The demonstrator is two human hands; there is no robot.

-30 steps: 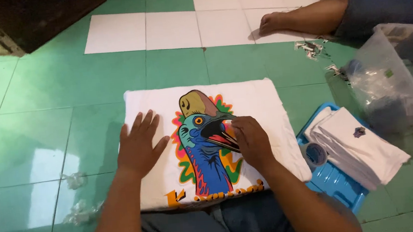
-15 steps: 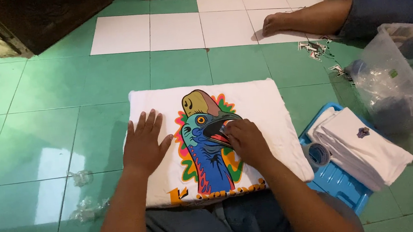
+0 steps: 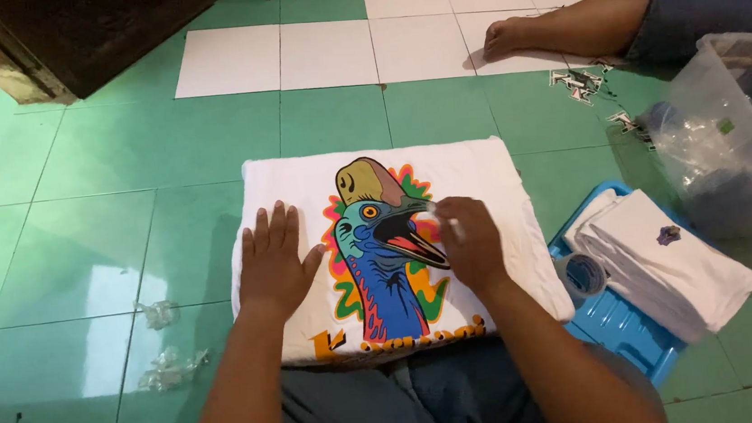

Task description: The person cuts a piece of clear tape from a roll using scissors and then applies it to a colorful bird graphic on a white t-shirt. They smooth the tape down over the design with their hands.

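Observation:
A folded white T-shirt [image 3: 481,170] lies on the green tiled floor in front of my knees. It carries a bright print of a blue-necked bird's head [image 3: 385,265] with a dark beak. My left hand [image 3: 273,261] lies flat on the shirt just left of the print, fingers spread and pressing the cloth. My right hand [image 3: 472,247] rests on the right side of the print at the beak. Its fingertips are pinched on a small pale sliver of film [image 3: 445,218]; what it is exactly I cannot tell.
A blue tray [image 3: 627,330] at my right holds folded white shirts [image 3: 671,263] and a tape roll [image 3: 581,275]. Beyond it sits a clear plastic bag [image 3: 724,145]. Another person's legs [image 3: 560,32] lie at top right. Crumpled film scraps [image 3: 170,366] lie at left; a dark cabinet [image 3: 88,32] stands top left.
My right hand has crept a little up along the beak of the print. My left hand stays flat on the shirt. The view has shifted slightly.

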